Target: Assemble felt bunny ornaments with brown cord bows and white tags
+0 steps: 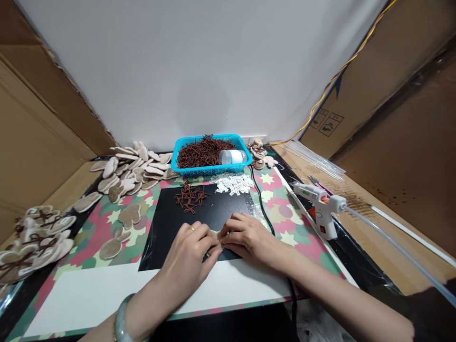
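My left hand (194, 247) and my right hand (245, 237) meet over the black mat (167, 223), fingers closed and pinching. Between them shows a sliver of a small beige plush piece (214, 234); the fingers hide most of it. Just beyond the hands lies a loose heap of brown cord bows (190, 197). Farther back is a pile of small white labels (233, 183). To the left, two tan plush animal-shaped pieces (129, 216) rest flat on the patterned table cover (90, 232).
A blue basket (174, 161) at the back holds many brown bows and a clear jar (233, 157). Plush pieces (131, 168) pile up at back left; bow-trimmed ones (39, 237) are stacked at far left. A white glue gun (320, 209) stands right, its black cord (261, 199) crossing the table.
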A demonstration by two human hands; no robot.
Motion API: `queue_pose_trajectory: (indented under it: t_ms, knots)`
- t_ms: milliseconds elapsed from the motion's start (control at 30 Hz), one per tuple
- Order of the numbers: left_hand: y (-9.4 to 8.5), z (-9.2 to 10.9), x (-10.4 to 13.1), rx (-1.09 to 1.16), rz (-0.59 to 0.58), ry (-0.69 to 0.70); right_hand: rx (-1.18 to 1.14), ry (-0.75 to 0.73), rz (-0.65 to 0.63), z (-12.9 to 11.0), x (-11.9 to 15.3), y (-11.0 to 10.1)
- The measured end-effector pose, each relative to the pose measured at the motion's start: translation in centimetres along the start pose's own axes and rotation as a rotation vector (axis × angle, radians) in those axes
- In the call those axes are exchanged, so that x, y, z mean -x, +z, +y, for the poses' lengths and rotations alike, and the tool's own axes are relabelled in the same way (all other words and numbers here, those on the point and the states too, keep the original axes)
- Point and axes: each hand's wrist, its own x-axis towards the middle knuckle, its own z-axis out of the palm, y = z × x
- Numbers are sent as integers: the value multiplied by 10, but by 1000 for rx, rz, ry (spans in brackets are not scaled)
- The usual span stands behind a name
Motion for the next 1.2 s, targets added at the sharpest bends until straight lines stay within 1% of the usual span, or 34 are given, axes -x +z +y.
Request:
queue_pose_trajectory:
  t_ms: [67,167,267,467,600,767,933,1067,1200]
  knots:
    - [-1,0,-3,-20,4,18,-20,-2,10,-1,-2,-1]
    - [-2,-2,-5,7,3,38,-71,-37,38,-1,-6,-3]
    - [-1,-4,-4,44,-6,33,-126,-65,43,2,-8,-3]
    - [1,-5,0,63,19,11,-182,-74,32,10,-8,-2]
    - [3,-7,1,101,36,-10,-172,-65,17,13,-7,-2]
    - [6,-10,2,143,49,-38,-177,-34,50,12,-8,0]
    - [9,-10,4,155,62,-92,-205,-12,98,9,-9,4]
    - [10,-8,4,159,43,-147,-231,2,141,9,-11,14]
    - [8,-3,0,105,39,-250,-249,84,184,11,-14,24]
